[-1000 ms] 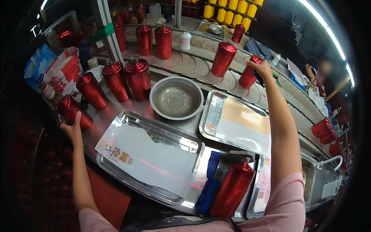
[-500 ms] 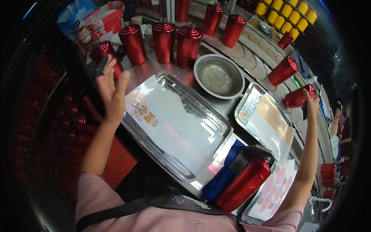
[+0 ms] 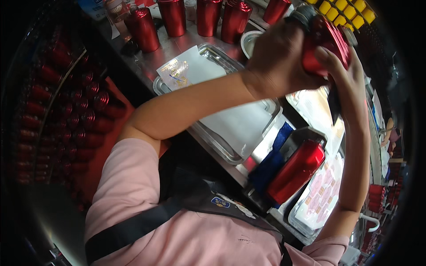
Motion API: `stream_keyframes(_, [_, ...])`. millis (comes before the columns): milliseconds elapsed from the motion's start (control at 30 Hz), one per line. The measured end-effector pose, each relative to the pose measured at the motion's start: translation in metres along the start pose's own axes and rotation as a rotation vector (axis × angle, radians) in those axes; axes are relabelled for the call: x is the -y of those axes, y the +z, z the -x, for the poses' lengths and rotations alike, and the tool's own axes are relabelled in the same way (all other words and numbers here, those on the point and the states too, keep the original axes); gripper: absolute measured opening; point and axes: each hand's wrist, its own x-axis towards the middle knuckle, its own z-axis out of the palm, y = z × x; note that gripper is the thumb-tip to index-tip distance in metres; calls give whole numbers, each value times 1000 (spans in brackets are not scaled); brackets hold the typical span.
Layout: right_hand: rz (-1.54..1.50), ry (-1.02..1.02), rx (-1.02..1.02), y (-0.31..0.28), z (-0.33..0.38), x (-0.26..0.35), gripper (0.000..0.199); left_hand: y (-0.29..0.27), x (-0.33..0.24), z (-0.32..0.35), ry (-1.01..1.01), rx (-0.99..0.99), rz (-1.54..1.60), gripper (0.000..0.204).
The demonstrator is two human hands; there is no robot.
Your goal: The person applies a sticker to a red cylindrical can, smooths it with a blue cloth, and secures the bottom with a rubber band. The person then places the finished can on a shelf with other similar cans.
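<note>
1. Red metal is what both hands meet on: a red canister (image 3: 326, 42) is held up close to the camera, at about 1 o'clock in the view, well above the counter.
2. The left hand (image 3: 277, 57) wraps its fingers around the left side of the canister, pressed against it. The left forearm crosses the middle of the picture from 8 o'clock up to 1 o'clock.
3. The right hand (image 3: 344, 73) closes on the right side of the same canister, fingers curled over its body. The right forearm goes down along the edge toward 4 o'clock.
4. Half a second ago the hands were far apart: the left one was open near the cans at 10 o'clock, and the right one held a red canister out at 3 o'clock. Now both have come together on one canister.
5. The view has also turned: the pink shirt (image 3: 177, 226) and a dark strap (image 3: 133, 228) now fill the lower part, where earlier only a small piece of them showed.
6. Below the arms, at the centre, lies a steel tray (image 3: 211, 139) with a white paper sheet (image 3: 239, 122) in it.
7. A larger red canister (image 3: 297, 170) lies tilted at 4 o'clock, just beside a blue cloth (image 3: 270, 166).
8. Several upright red cans (image 3: 143, 29) stand at 11 to 12 o'clock on the counter, and yellow containers (image 3: 344, 9) sit at 1 o'clock near the rim.
</note>
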Motion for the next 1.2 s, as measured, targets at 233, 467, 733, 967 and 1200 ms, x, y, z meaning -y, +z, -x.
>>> stream_keyframes(233, [326,-161,-5,-25,41,-27,101,-124,95,10,-408,-313,118,77])
stream_keyframes(467, [359,284,-170,-100,165,-53,71,-188,238,74,-421,-267,-489,101])
stream_keyframes(733, [109,519,-380,-119,283,-30,55,-161,241,88,-418,-390,-222,118])
stream_keyframes(967, [-103,680,-703,-94,347,-9,42,-188,234,101,-796,-64,-794,69])
stream_keyframes(1200, [-268,741,-825,-82,412,-16,39,-244,280,163,-731,502,-714,51])
